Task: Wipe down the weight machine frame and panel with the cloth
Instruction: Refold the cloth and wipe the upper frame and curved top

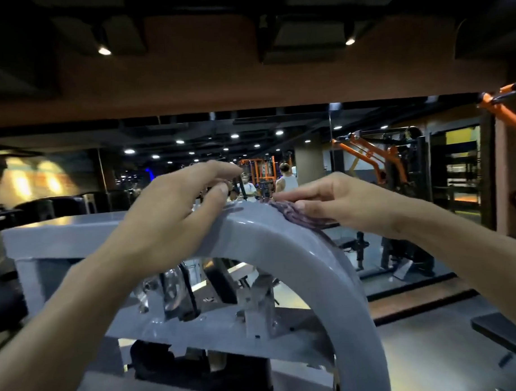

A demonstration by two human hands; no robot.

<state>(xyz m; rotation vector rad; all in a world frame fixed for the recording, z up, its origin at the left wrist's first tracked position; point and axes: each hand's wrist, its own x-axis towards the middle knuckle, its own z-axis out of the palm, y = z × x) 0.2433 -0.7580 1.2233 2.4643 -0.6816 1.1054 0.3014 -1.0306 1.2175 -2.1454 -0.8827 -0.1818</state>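
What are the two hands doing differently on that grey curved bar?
The right hand lies with fairly straight fingers pressing the purple cloth onto the top of the grey curved bar; the left hand has no cloth under it. The left hand's fingers are curled, thumb and fingertips close together above the bar, and whether they pinch something is unclear. The left hand sits at the crest, the right hand just past it. Both are bare and at the bar's top.

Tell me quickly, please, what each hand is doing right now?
Left hand: open, fingers loosely curled, resting on the grey frame, holding nothing.
Right hand: open, straight fingers pressing the cloth onto the frame.
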